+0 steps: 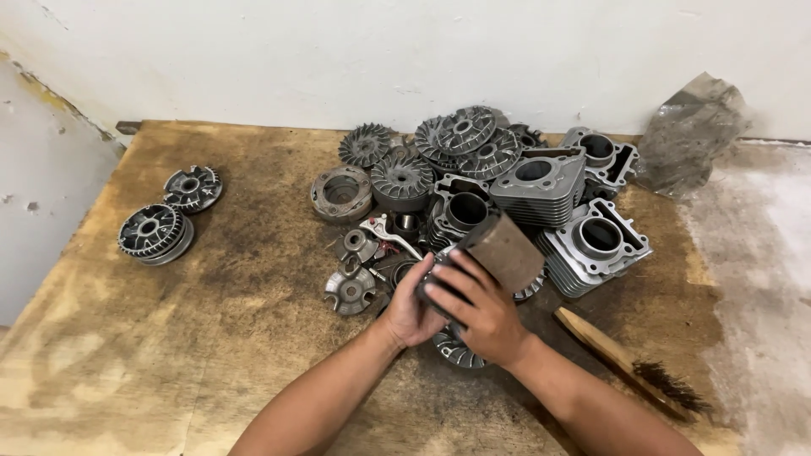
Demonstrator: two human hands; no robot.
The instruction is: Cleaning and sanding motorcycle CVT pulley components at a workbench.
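Gripping a rusty sleeve [504, 247] between them, left hand [411, 314] and right hand [478, 309] close around it above the counter [211, 338], beside piled cylinders [541, 190]; brush [629, 363] lies right.

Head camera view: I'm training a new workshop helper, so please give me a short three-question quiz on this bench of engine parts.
1. True or false: both hands grip the rusty brown cylinder sleeve.
2. Which lies to the right of the right hand? A) wire brush B) hammer C) oil can
3. How many finned round discs lie apart from the main pile, near the wooden board's left edge?

Key:
1. True; the left hand holds it too, from below.
2. A, the wire brush with a wooden handle.
3. Two, the finned discs.
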